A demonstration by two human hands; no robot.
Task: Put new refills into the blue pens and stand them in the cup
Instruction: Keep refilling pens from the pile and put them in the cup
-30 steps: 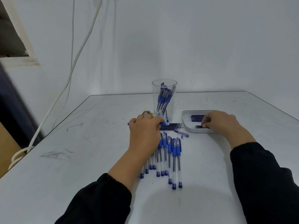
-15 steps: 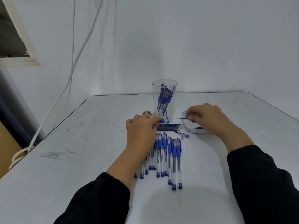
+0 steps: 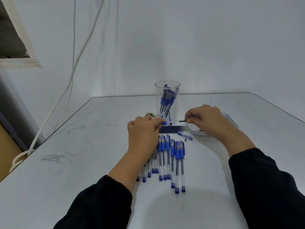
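Just before the cup (image 3: 167,98), left hand (image 3: 143,132) gripping a pen barrel (image 3: 165,123) level, right hand (image 3: 207,120) pinching a refill (image 3: 181,120) lined up with its open end, presumably for sliding in, above spare refills (image 3: 172,129) and waiting pens (image 3: 171,156).

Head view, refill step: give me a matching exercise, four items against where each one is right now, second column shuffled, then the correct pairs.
Items
1. refill
2. clear cup
3. white tray
4. loose pen cap

Places
A. lying on the table between the refill pile and the row of pens
B. standing upright at the back, with blue pens inside
C. pinched in the right hand, pointing toward the pen barrel gripped by the left hand
D. partly hidden under the right hand

Pairs: 1-C, 2-B, 3-D, 4-A
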